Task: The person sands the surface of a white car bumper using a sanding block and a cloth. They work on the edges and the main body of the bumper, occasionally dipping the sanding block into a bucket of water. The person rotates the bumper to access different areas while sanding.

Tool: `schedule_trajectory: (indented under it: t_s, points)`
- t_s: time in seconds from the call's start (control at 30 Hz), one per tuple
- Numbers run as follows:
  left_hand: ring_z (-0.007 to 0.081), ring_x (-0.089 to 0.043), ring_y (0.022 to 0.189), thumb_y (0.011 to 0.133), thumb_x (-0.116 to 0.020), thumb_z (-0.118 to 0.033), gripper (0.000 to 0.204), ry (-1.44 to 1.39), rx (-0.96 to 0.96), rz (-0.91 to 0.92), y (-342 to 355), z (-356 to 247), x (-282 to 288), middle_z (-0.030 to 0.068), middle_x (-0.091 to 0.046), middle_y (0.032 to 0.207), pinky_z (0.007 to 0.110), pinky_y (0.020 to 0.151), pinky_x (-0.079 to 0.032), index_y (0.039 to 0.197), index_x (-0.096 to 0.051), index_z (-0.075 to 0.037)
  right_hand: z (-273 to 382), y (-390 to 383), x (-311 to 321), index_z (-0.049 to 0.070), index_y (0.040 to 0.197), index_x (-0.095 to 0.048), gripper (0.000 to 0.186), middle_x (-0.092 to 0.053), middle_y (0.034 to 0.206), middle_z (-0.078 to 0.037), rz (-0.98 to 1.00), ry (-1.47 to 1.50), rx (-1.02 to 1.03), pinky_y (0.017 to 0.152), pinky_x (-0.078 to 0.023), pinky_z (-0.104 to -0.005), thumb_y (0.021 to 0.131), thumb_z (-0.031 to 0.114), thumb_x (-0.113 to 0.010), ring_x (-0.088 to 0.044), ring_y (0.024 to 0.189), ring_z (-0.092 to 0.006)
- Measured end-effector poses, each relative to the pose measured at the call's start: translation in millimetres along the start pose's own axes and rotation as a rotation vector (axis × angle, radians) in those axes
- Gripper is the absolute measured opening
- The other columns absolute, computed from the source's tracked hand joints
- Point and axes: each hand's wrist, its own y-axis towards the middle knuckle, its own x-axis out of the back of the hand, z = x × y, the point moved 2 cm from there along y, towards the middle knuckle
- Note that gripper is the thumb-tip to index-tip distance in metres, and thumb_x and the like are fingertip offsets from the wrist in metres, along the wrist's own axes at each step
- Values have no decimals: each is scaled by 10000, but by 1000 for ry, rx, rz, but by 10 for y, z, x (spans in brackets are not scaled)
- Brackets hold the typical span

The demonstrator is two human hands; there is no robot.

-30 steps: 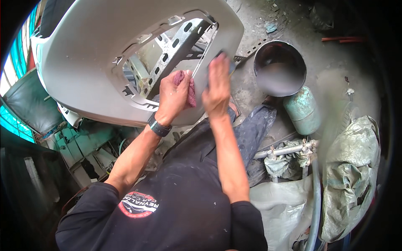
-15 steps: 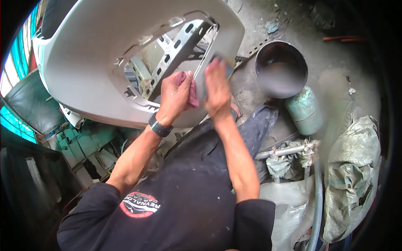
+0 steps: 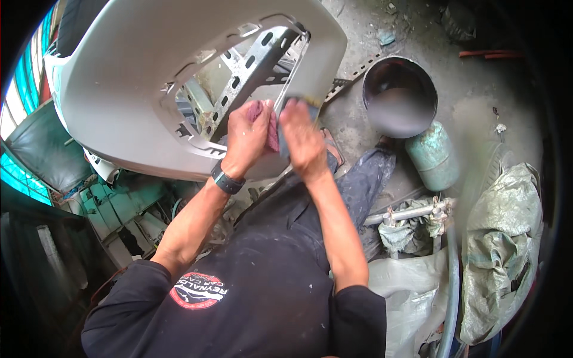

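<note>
A large light-grey car bumper with a wide cut-out in it takes up the upper left. My left hand is closed around a bunched maroon cloth, close to the bumper's lower edge by the opening. Just to its right, my right hand presses a flat grey sheet, like sandpaper, on the narrow strip of bumper beside the opening. The sheet shows past both sides of the fingers, which are slightly blurred. The hands almost touch.
Perforated metal angle bars show through the opening. Right of the bumper stand a dark round bucket and a greenish gas cylinder. A metal pipe frame, a hose and crumpled silvery sheeting lie at the lower right.
My right hand has come down and left along the bumper strip with the sheet, closer to my left hand. The left hand with the cloth has hardly moved.
</note>
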Motion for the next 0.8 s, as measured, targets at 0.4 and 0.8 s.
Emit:
schedule_trajectory:
  t_s: [0.4, 0.8]
  points:
    - [71, -509, 541, 1033, -615, -273, 343, -91, 95, 21, -100, -152, -48, -1, -573, 632, 269, 490, -425, 800, -620, -22, 39, -30, -220, 10, 1527, -412, 547, -338, 1615, -210, -157, -28, -377, 1222, -158, -585, 991, 56, -516, -318, 1498, -390]
    - [61, -531, 550, 1045, -596, -249, 348, -82, 39, 16, 15, -331, -101, 3, -589, 648, 254, 497, -435, 804, -626, 0, 98, 311, -200, -57, 1514, -373, 503, -327, 1588, -280, -328, 295, -631, 1214, -259, -526, 1057, 132, -470, -335, 1467, -442]
